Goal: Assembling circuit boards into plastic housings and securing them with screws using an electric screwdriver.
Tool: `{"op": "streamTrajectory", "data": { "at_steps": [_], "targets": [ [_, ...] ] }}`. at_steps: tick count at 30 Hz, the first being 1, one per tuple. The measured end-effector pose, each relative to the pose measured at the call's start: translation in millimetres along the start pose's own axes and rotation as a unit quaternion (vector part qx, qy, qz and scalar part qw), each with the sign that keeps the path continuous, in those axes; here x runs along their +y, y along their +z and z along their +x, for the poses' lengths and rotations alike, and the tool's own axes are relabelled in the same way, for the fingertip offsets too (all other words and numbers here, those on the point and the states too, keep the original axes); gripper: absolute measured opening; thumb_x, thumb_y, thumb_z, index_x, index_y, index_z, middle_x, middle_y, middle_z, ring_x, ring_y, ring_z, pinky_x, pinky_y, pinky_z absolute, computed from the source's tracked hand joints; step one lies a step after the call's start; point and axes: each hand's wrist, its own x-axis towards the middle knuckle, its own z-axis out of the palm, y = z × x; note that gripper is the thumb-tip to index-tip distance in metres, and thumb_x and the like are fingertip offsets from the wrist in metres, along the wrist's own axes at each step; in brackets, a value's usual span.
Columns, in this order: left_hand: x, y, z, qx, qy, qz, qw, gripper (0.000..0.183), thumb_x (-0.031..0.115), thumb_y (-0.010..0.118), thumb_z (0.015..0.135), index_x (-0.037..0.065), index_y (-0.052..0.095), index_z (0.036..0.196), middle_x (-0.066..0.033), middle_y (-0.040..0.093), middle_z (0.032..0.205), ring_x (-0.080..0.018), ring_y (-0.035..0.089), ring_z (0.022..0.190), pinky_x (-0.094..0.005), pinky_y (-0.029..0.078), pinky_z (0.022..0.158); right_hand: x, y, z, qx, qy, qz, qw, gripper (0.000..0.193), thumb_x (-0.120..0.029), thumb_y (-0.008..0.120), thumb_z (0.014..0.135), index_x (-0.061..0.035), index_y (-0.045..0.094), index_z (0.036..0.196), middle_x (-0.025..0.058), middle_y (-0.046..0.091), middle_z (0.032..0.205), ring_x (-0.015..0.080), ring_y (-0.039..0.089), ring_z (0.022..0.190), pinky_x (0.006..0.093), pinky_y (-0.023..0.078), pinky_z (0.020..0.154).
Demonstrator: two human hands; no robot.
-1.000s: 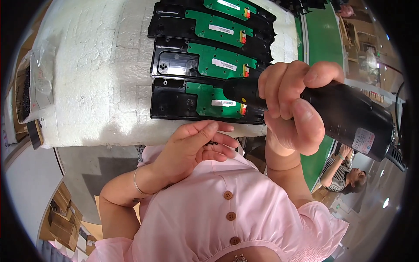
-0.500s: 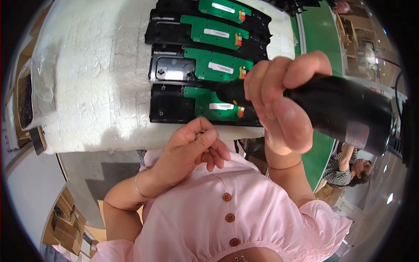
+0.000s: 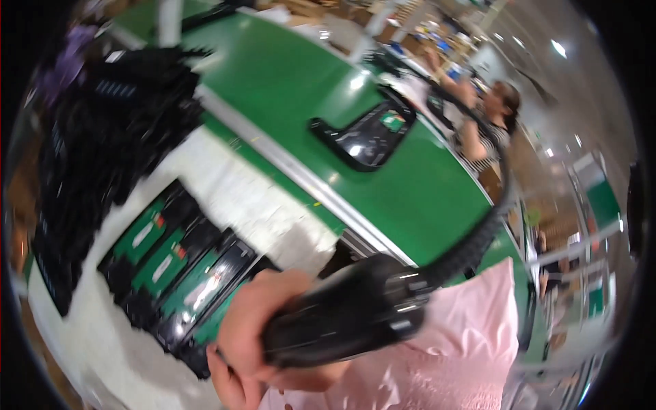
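A black, barrel-shaped electric screwdriver (image 3: 342, 318) with a thick cord (image 3: 471, 236) at its rear end is wrapped in the fingers of my right hand (image 3: 263, 314). Its tip is hidden behind that hand. Close below, at the lower edge, a blurred bit of what appears to be my left hand (image 3: 232, 383) shows; I cannot make out its fingers or anything in them. Beyond the hands, several black plastic panels with green circuit boards (image 3: 160, 266) lie side by side on the white foam-covered surface (image 3: 242, 195). My right hand overlaps the nearest panel in view.
A large heap of black plastic parts (image 3: 116, 137) stands at the far left. Across a metal rail (image 3: 273, 154) runs a green conveyor belt (image 3: 273, 89), carrying a black L-shaped housing (image 3: 372, 137). Another person (image 3: 482, 123) in a striped top works on its far side.
The view has swung to the right and blurred, bringing in the belt and the heap. My right hand keeps its hold on the screwdriver; my left hand has mostly dropped out of sight.
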Motion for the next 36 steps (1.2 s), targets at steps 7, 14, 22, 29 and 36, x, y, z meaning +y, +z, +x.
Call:
{"op": "streamTrajectory", "data": {
  "at_steps": [7,14,22,29,36],
  "targets": [
    [18,25,30,-0.051,-0.051,-0.217,0.974,0.028,0.014,0.042,0.088,-0.004,0.047,0.108,-0.0139,0.053,0.103,-0.0211,0.051,0.093,-0.0316,0.041,0.082,-9,-5,-8,-0.036,-0.066,-0.079,0.994,0.022,-0.015,0.063,0.072,0.002,0.053,0.082,0.008,0.055,0.071,0.0152,0.054,0.059,0.0241,0.043,0.053],
    [30,19,28,-0.055,-0.207,-0.375,0.902,0.026,0.011,0.043,0.088,-0.004,0.047,0.109,-0.0135,0.054,0.101,-0.0209,0.052,0.091,-0.0305,0.044,0.079,1,-4,-18,-0.009,-0.075,-0.002,0.997,0.028,-0.021,0.062,0.073,0.0023,0.052,0.085,0.0063,0.054,0.068,0.0134,0.052,0.054,0.0241,0.042,0.05],
    [29,15,24,-0.029,-0.396,-0.529,0.75,0.025,0.008,0.044,0.088,-0.004,0.047,0.11,-0.013,0.056,0.099,-0.0208,0.054,0.09,-0.0292,0.048,0.077,14,-24,-14,0.037,-0.064,-0.075,0.994,0.017,-0.006,0.057,0.066,-0.0004,0.048,0.08,0.0036,0.049,0.07,0.0078,0.05,0.061,0.0205,0.039,0.052],
    [4,-5,14,-0.175,-0.432,-0.685,0.56,0.029,0.005,0.042,0.088,-0.003,0.044,0.116,-0.0149,0.057,0.104,-0.022,0.055,0.094,-0.0287,0.05,0.081,24,-28,-18,0.071,-0.07,0.018,0.995,0.059,0.002,0.056,0.068,-0.0045,0.026,0.118,0.0058,0.048,0.086,0.0083,0.049,0.061,0.0214,0.041,0.053],
    [4,1,15,-0.087,-0.483,-0.616,0.616,0.015,0.018,0.046,0.089,0.005,0.051,0.094,-0.0036,0.052,0.074,-0.0141,0.05,0.064,-0.0252,0.046,0.057,30,-39,-18,0.053,-0.081,0.015,0.995,0.063,0.002,0.056,0.07,-0.0064,0.022,0.123,0.0066,0.047,0.088,0.0091,0.048,0.062,0.0218,0.041,0.053]
  ]
}}
